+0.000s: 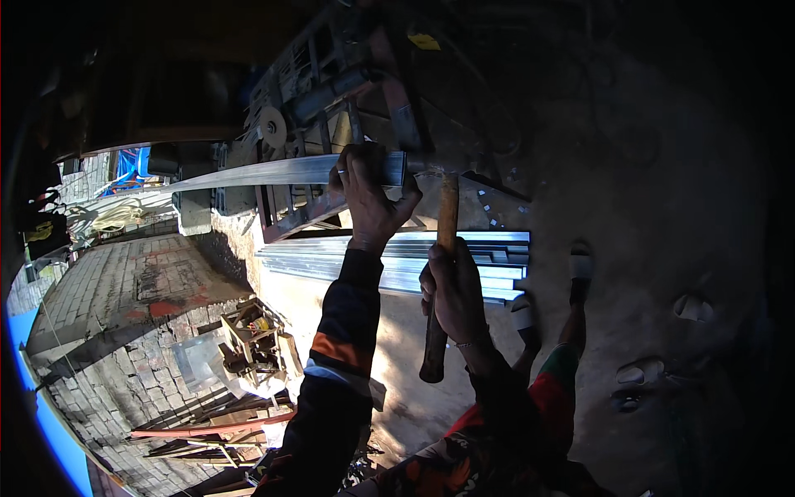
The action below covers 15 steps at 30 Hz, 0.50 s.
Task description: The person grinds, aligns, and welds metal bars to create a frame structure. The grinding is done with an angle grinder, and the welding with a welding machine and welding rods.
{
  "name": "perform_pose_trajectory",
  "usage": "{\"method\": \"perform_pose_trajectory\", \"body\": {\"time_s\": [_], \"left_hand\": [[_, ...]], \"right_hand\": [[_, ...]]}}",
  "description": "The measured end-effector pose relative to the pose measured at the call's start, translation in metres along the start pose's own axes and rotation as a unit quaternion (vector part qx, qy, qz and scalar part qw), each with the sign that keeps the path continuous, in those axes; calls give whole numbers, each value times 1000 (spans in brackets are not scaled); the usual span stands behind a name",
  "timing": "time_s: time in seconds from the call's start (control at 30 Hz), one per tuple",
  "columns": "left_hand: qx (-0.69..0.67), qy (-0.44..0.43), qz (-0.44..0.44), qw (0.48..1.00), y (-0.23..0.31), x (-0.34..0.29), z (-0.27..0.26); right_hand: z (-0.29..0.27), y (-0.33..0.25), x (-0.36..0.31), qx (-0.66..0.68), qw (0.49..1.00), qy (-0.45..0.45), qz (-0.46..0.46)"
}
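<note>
The right hand (455, 290) has its grip wrapped firmly round a wooden handle (448, 207), probably a hammer's; its upper end is too dark to read. Just beyond, the left hand (373, 203) has its grip closed over a long silvery metal length (281, 171), near the end closest to the handle's top. The step in hand seems to be tapping or adjusting that end; the next move likely calls for a steady left hold, with fingers clear of any blow. More metal lengths (489, 272) lie below on the floor. A machine frame (404, 124) with a pale disc (272, 126) stands behind and under the held piece, limiting room. Farther left is a block wall (149, 282).
</note>
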<state>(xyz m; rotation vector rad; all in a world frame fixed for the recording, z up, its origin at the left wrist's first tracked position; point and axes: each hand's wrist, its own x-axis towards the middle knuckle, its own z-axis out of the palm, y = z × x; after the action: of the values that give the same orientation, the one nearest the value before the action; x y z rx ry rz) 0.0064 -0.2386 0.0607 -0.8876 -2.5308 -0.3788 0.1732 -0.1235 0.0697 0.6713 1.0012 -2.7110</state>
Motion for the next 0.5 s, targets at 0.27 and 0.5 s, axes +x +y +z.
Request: {"method": "perform_pose_trajectory", "body": {"time_s": [0.27, 0.5], "left_hand": [[-3, 2, 6, 1000, 1, -2, 7], [-29, 7, -4, 1000, -5, -4, 8]], "right_hand": [[5, 19, 3, -56, 995, 44, -70], [9, 18, 9, -77, 992, 68, -68]]}}
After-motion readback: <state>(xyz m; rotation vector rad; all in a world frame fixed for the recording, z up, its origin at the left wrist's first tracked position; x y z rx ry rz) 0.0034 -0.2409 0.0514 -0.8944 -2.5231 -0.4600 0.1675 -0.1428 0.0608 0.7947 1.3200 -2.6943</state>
